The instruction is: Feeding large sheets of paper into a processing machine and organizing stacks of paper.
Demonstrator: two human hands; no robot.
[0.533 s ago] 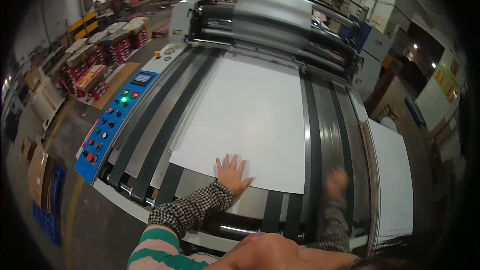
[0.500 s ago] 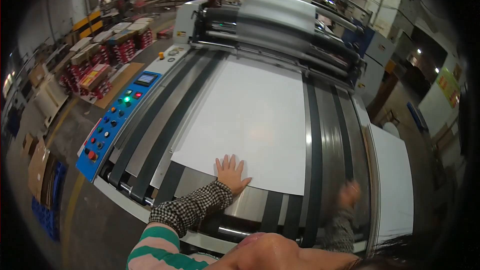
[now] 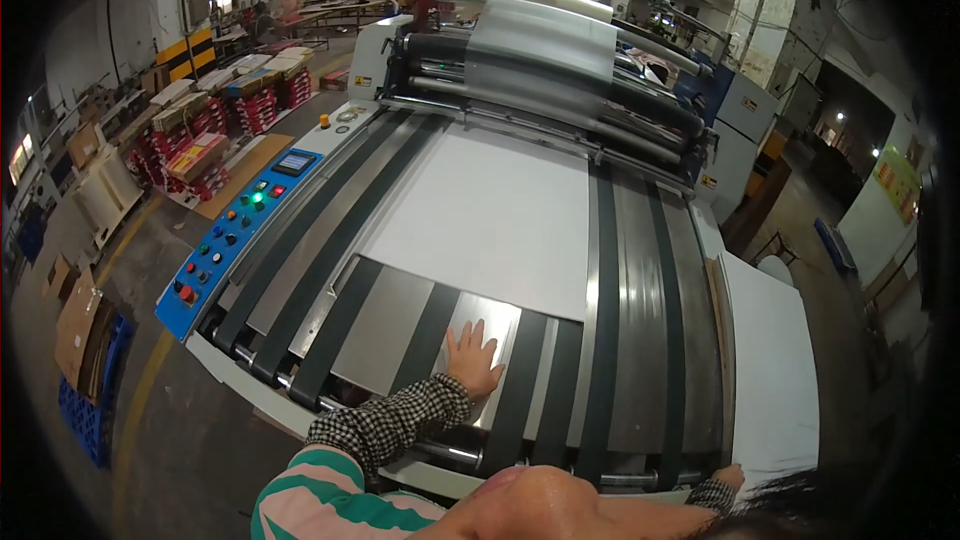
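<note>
A large white sheet (image 3: 490, 210) lies flat on the dark belts of a feed table, its far end under the machine's rollers. My left hand (image 3: 472, 360), fingers spread, is over the bright metal plate between two belts, just short of the sheet's near edge and apart from it. Nothing is in it. At the lower right, my right hand (image 3: 733, 477) is beside the near corner of a stack of white sheets (image 3: 775, 370). Its fingers are mostly hidden, so whether it grips a sheet does not show. Checked sleeves cover both forearms.
A blue control panel (image 3: 240, 225) with buttons and a small screen runs along the table's left side. Wide rollers (image 3: 540, 80) carrying clear film span the far end. Red and white bundles (image 3: 245, 100) stand on the floor at left, near a blue pallet (image 3: 90, 410).
The white sheet has moved away from me toward the rollers, leaving my left hand behind its near edge. My right hand has gone from above the table's right side down to the stack.
</note>
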